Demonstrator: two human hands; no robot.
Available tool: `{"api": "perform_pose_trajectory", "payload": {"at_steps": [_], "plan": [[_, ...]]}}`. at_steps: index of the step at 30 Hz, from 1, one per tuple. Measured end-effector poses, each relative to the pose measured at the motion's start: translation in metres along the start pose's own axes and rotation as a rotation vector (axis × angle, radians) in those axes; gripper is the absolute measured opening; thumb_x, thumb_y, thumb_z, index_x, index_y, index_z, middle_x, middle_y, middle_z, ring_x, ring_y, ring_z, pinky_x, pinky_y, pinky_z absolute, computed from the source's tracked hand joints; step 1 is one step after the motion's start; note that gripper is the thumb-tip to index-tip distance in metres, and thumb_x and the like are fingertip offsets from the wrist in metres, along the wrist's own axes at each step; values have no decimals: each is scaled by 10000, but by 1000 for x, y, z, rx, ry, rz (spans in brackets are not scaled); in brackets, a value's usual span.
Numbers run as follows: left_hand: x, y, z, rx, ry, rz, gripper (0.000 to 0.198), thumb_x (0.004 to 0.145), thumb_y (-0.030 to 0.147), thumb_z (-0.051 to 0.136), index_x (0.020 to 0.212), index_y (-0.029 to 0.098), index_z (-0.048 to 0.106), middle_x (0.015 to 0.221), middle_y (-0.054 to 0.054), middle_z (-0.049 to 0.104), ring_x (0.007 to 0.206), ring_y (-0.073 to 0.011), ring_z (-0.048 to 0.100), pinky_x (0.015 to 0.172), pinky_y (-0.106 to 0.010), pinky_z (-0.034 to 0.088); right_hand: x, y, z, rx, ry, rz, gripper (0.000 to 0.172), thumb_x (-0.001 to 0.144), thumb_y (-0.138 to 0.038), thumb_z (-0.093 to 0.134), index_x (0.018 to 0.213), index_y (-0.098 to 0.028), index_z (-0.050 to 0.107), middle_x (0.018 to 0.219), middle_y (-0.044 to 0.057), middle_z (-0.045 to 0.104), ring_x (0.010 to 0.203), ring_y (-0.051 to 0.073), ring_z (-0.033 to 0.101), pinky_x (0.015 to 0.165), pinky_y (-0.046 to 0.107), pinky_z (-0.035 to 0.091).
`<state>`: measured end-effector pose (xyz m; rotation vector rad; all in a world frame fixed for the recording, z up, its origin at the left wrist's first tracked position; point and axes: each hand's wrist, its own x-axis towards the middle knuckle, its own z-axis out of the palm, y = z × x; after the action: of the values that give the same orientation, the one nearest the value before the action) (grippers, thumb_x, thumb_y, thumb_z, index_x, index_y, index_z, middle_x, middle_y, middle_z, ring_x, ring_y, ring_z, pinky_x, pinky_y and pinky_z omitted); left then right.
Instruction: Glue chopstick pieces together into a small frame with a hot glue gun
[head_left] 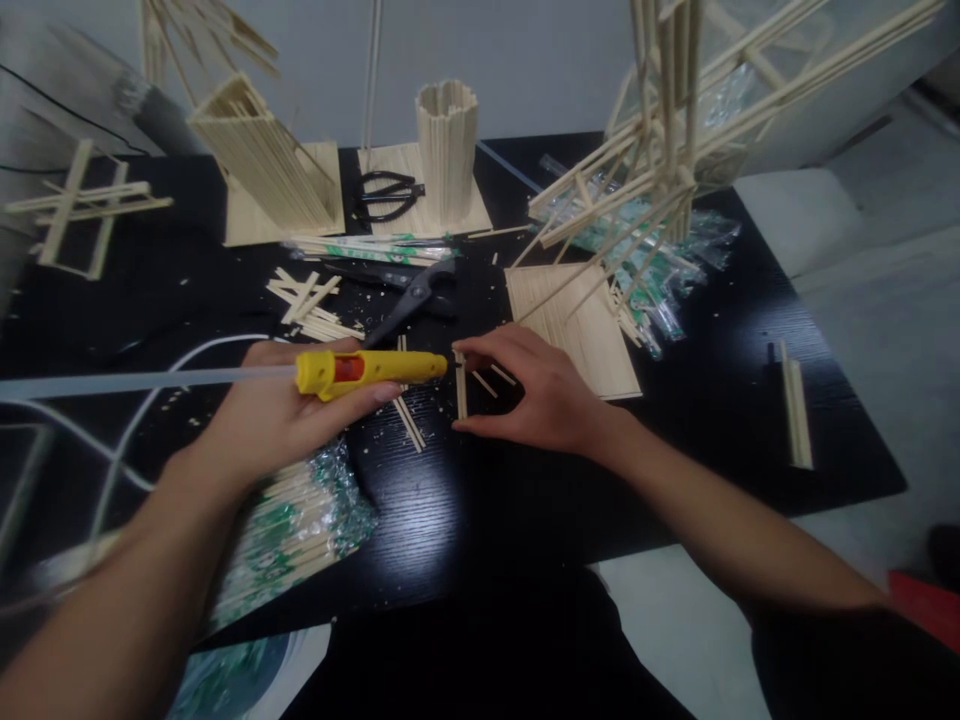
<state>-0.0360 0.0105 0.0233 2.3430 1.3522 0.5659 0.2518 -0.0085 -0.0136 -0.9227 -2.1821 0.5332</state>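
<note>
My left hand (281, 415) is wrapped round a yellow glue gun (367, 370) with a red trigger, and a clear glue stick pokes out of its back to the left. The gun's nozzle points right at a short wooden stick (460, 385). My right hand (536, 390) pinches that stick between thumb and forefinger, holding it on the black table (480, 500). A few short loose sticks (409, 420) lie just beneath the gun.
Black pliers (412, 295) lie behind the gun. A flat stick panel (574, 325) sits right of my right hand. A tall stick frame (667, 130), a stick cup (447, 150), scissors (386, 195), a slanted stick block (262, 165) and wrapped chopstick packs (300, 530) stand around.
</note>
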Motion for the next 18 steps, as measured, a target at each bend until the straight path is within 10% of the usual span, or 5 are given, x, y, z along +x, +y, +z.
{"api": "perform_pose_trajectory", "payload": {"at_steps": [18], "plan": [[-1,1,-1,-57,-47,31,418,894,647,627,732,266,689,595,11,666,494,-168,608,497,-311,496,0,1,-1,10,-14,38,621,817,-467,864,1319,-198,618,1064,81,735,995,270,686,931,456,558]]}}
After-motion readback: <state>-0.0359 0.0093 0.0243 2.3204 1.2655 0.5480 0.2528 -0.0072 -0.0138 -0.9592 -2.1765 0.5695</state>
